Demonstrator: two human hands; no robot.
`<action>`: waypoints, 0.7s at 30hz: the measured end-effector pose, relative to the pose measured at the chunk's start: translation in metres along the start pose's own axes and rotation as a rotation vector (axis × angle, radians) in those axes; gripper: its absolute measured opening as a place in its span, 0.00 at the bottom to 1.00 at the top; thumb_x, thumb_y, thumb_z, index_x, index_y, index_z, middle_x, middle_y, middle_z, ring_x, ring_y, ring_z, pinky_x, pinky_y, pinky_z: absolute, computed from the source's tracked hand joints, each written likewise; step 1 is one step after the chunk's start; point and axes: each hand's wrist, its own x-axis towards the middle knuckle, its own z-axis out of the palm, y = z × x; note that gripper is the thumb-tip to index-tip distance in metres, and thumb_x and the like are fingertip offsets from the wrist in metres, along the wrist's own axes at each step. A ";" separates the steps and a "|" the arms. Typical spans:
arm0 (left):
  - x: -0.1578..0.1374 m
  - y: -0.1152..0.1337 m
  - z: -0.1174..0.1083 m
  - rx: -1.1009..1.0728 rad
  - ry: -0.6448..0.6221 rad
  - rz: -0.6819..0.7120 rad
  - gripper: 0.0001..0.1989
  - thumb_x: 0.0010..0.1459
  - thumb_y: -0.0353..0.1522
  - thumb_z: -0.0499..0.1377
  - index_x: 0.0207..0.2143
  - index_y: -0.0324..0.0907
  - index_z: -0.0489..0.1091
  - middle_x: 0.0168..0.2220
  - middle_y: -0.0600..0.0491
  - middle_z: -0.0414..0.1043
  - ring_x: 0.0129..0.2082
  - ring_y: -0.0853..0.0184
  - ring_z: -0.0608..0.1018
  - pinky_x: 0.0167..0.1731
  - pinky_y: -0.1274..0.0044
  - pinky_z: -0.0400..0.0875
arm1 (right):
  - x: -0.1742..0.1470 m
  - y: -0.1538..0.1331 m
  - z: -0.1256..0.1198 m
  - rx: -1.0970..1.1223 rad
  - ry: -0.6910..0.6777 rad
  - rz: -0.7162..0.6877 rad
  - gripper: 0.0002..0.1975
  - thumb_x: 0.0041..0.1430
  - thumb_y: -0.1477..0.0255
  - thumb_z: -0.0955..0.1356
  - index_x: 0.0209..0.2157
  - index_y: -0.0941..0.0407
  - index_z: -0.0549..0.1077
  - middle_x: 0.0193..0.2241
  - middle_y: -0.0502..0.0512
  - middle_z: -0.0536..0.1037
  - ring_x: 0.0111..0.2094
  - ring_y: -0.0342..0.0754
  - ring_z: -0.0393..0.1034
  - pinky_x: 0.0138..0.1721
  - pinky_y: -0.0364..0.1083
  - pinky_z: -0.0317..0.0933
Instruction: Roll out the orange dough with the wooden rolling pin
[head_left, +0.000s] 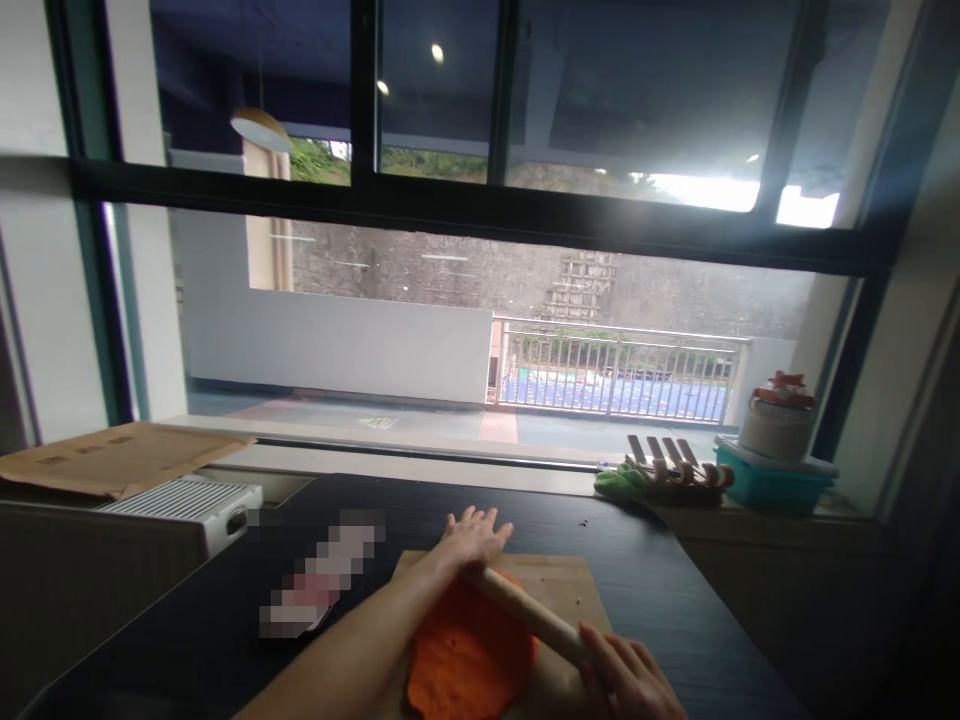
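A pale wooden rolling pin (pixel 536 615) lies slantwise over a flattened sheet of orange dough (pixel 472 655), which could also be modelling clay. Under the sheet is a light brown board (pixel 577 585). My left hand (pixel 474 538) rests its palm over the pin's far left end, fingers spread and stretched forward. At the near right end, the fingers of my right hand (pixel 630 672) are bent over the pin; its thumb is hidden. My left forearm covers part of the sheet's left edge, and the frame cuts off its lower edge.
The dark table (pixel 690 610) carries a blurred-out object (pixel 322 580) on the left. A brown envelope (pixel 127 455) lies atop a white radiator (pixel 225 515). On the right sill are a slatted rack (pixel 679 470), a green cloth (pixel 621 484), a teal box (pixel 776 485) and a jar (pixel 778 425).
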 end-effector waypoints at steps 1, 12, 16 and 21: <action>-0.008 -0.005 -0.001 0.004 -0.014 -0.004 0.39 0.57 0.53 0.35 0.64 0.40 0.49 0.65 0.46 0.49 0.65 0.53 0.48 0.59 0.53 0.41 | 0.001 -0.005 -0.003 0.007 -0.008 -0.003 0.17 0.65 0.65 0.55 0.45 0.51 0.71 0.32 0.51 0.78 0.30 0.45 0.72 0.32 0.41 0.66; -0.012 -0.003 -0.002 0.030 0.097 -0.103 0.37 0.57 0.51 0.37 0.61 0.39 0.55 0.61 0.44 0.58 0.62 0.52 0.56 0.57 0.54 0.48 | 0.006 -0.007 0.001 0.005 -0.014 0.008 0.17 0.66 0.65 0.54 0.44 0.51 0.70 0.30 0.51 0.78 0.29 0.44 0.71 0.31 0.41 0.64; 0.022 0.017 0.001 0.020 0.189 -0.100 0.35 0.59 0.47 0.37 0.61 0.35 0.55 0.58 0.40 0.62 0.62 0.52 0.57 0.57 0.56 0.49 | 0.001 0.015 0.005 -0.051 0.038 0.004 0.18 0.66 0.64 0.54 0.44 0.52 0.71 0.30 0.51 0.78 0.28 0.44 0.72 0.29 0.41 0.65; 0.035 0.024 0.004 0.045 0.172 -0.021 0.36 0.59 0.47 0.38 0.63 0.33 0.49 0.61 0.38 0.56 0.64 0.50 0.51 0.59 0.56 0.43 | 0.001 0.024 -0.001 -0.080 0.041 -0.008 0.19 0.66 0.63 0.55 0.42 0.52 0.74 0.30 0.53 0.78 0.28 0.44 0.73 0.29 0.41 0.66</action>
